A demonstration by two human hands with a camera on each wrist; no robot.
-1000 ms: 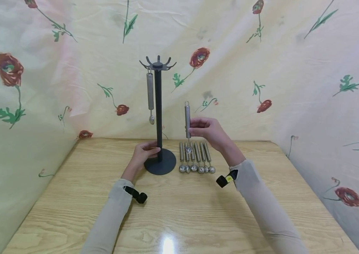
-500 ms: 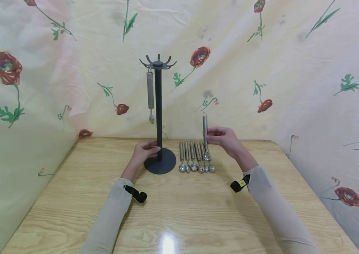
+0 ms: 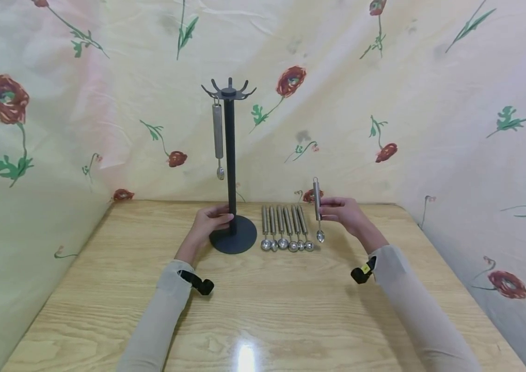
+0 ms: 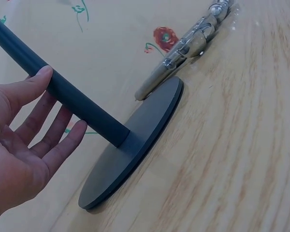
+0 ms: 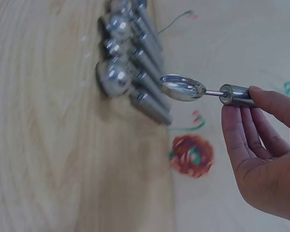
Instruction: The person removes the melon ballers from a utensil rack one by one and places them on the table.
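My left hand [image 3: 209, 223] holds the post of a black hook stand [image 3: 229, 170] low down, thumb on one side and fingertips on the other in the left wrist view. From one hook hangs a steel melon baller [image 3: 218, 132], scoop downward. My right hand [image 3: 345, 214] pinches another melon baller [image 3: 317, 200] by the lower part of its handle, loop up and scoop down, just right of a row of melon ballers [image 3: 282, 223]. Its oval scoop [image 5: 182, 88] shows hollow side in the right wrist view.
The row of several steel melon ballers lies side by side on the wooden table [image 3: 253, 294], scoops toward me, right of the stand's round base [image 3: 246, 238]. A flowered cloth [image 3: 337, 93] rises behind the table and along its sides.
My right hand has carried its melon baller rightward and down, from over the row to beyond its right end. My left hand stays on the stand's post.
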